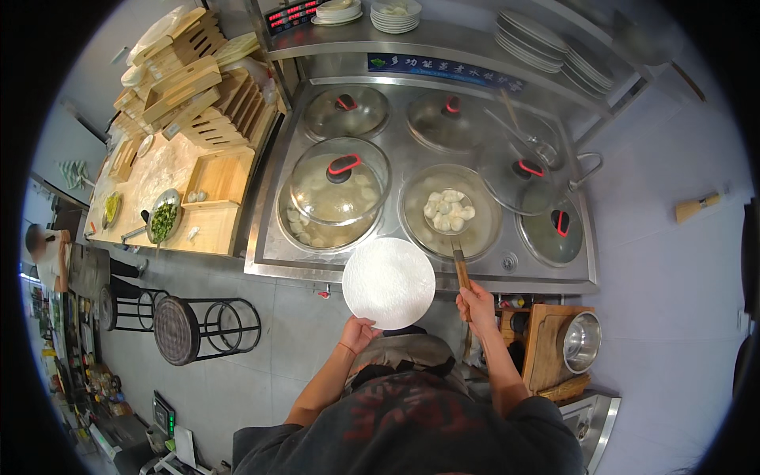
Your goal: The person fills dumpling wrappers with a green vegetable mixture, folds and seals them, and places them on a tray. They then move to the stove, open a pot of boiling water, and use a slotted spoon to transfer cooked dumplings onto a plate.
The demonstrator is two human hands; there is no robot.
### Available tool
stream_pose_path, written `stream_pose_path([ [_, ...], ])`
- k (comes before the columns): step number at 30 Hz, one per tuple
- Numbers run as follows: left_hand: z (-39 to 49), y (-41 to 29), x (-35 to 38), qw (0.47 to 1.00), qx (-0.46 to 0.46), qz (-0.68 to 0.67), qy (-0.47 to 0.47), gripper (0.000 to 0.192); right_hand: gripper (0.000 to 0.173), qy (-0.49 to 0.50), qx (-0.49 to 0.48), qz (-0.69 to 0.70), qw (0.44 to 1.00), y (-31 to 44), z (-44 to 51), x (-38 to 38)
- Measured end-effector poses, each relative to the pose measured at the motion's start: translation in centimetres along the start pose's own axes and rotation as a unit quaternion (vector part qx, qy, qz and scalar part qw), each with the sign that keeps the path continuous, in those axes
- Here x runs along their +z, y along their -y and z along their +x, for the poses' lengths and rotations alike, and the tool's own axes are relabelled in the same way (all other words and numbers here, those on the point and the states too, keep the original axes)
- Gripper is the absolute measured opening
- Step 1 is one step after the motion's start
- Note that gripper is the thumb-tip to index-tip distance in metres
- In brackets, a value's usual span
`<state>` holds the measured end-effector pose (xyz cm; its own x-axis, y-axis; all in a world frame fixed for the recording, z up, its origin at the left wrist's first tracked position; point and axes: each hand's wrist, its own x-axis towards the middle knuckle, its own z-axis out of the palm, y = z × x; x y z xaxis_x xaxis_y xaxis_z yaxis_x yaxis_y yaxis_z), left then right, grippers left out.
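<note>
My left hand [358, 336] grips the near rim of a round white plate [389, 285] with nothing on it, held in front of the cooker's front edge. My right hand [477, 304] is closed around the wooden handle of a skimmer [462, 270]. Several pale dumplings [448, 209] lie in the skimmer's bowl, over the cloudy water of an uncovered round cooking well [415, 231]. To the left, more dumplings float in another well [309, 237], partly covered by a glass lid [317, 193] with a red and black knob.
Lidded wells [347, 113] and a tilted glass lid [513, 187] occupy the steel cooker [392, 142]. Stacked plates [395, 16] stand on the shelf above. At left, a wooden worktable [217, 228] bears trays and a bowl of chopped greens [162, 221]. Stools [176, 330] and a person [56, 255] are beyond.
</note>
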<state>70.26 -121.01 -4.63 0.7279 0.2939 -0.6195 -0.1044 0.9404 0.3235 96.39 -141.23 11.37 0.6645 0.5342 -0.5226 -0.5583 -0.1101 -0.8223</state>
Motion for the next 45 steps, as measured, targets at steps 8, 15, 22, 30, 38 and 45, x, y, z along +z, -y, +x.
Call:
stream_pose_path([
  [8,-0.3,-0.3,0.0,1.0,0.008,0.007,0.008,0.059,0.039,0.008,-0.092,-0.009,0.996,9.8,-2.9,1.8],
  [15,-0.5,-0.6,0.5,1.0,0.008,-0.005,0.016,0.059,0.041,0.019,-0.12,0.01,0.993,8.2,-3.1,2.1],
  [22,-0.3,-0.7,0.2,0.999,0.01,0.021,0.028,0.058,0.037,0.033,-0.006,-0.032,0.999,-0.5,-3.1,-0.2],
  [30,-0.4,-1.7,0.4,0.998,0.016,0.059,0.026,0.058,0.049,0.07,0.047,-0.094,0.992,-0.5,-10.4,-0.6],
  [38,0.6,-3.5,-0.8,0.994,0.006,0.101,0.037,0.056,0.062,0.082,0.049,-0.161,0.982,-4.4,-11.3,-1.8],
  [45,0.2,-4.1,-0.5,0.993,0.034,0.11,0.021,0.054,0.057,0.045,0.005,-0.239,0.97,-6.1,-11.0,-3.6],
])
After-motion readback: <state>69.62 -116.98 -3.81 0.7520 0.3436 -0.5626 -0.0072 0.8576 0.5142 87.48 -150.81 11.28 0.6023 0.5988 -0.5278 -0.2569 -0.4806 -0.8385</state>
